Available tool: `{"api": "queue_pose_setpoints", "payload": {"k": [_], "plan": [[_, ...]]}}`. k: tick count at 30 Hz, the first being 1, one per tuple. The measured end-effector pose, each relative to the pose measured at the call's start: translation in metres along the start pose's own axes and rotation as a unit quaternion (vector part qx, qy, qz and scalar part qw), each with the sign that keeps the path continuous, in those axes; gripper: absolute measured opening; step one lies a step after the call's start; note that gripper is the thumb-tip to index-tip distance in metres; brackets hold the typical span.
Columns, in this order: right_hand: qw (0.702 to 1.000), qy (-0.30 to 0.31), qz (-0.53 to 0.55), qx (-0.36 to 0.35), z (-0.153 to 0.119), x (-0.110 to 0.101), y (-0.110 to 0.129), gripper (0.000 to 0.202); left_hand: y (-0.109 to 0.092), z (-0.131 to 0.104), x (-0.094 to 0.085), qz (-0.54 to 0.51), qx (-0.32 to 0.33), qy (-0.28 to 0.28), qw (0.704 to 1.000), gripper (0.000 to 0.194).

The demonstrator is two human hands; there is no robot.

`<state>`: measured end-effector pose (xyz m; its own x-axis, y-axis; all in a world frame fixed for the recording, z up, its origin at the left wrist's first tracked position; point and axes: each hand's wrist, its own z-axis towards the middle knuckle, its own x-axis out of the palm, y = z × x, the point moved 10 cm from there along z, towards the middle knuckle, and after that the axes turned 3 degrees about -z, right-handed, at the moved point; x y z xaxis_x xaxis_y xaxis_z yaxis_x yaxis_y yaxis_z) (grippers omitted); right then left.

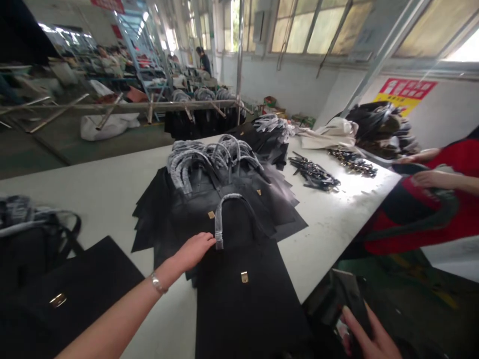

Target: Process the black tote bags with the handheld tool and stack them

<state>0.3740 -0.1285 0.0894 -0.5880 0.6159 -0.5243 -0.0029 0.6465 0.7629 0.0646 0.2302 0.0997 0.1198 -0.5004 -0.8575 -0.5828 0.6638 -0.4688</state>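
Observation:
A black handbag panel [254, 304] with a gold lock plate [244, 277] lies at the table's front edge. Its arched handle [219, 219] is wrapped in clear plastic. My left hand [196, 248] reaches over from the left, its fingers together and closed on the panel beside the handle's left base; the fingertips are partly hidden. Low at the right, past the table edge, my right hand [368, 331] is closed around a dark object [350, 296] with a flat greyish face. I cannot make out its kind. Behind the panel lies a fanned stack of similar black panels [179, 212] with wrapped handles.
Another black bag panel [93, 279] lies at the left. Bundles of black straps with metal fittings [314, 172] are at the back right, near a beige cloth [329, 133]. A co-worker in red [456, 184] handles a dark piece beyond the right table edge. A metal rail [119, 105] crosses behind.

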Motion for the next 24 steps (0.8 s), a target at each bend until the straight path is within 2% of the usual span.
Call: {"api": "queue_pose_setpoints", "payload": {"k": [2,6,8,10,12,15,18,24], "plan": [[0.999,0.048,-0.009,-0.007,-0.002,0.038,0.010,0.094,-0.008,-0.002,0.030,0.020,-0.018,-0.026,0.999,0.039],[0.985,0.164,-0.044,-0.003,-0.002,0.122,0.017,0.088,-0.074,-0.021,0.119,-0.052,0.074,-0.052,0.995,0.032],[0.975,0.212,-0.062,-0.001,0.000,0.156,0.020,0.084,-0.095,-0.034,0.155,-0.044,0.104,-0.066,0.991,0.045],[0.967,0.243,-0.074,0.003,0.004,0.180,0.024,0.080,-0.103,-0.042,0.177,-0.028,0.124,-0.071,0.989,0.056],[0.962,0.262,-0.078,0.010,0.009,0.194,0.031,0.076,-0.103,-0.046,0.185,-0.022,0.138,-0.069,0.988,0.055],[0.957,0.278,-0.080,0.024,0.016,0.205,0.041,0.068,-0.099,-0.044,0.181,-0.019,0.144,-0.071,0.987,0.050],[0.953,0.291,-0.078,0.032,0.020,0.208,0.046,0.065,-0.097,-0.041,0.176,-0.014,0.138,-0.079,0.987,0.051],[0.946,0.307,-0.084,0.064,0.018,0.208,0.040,0.067,-0.100,-0.041,0.174,-0.024,0.139,-0.085,0.986,0.050]]}}
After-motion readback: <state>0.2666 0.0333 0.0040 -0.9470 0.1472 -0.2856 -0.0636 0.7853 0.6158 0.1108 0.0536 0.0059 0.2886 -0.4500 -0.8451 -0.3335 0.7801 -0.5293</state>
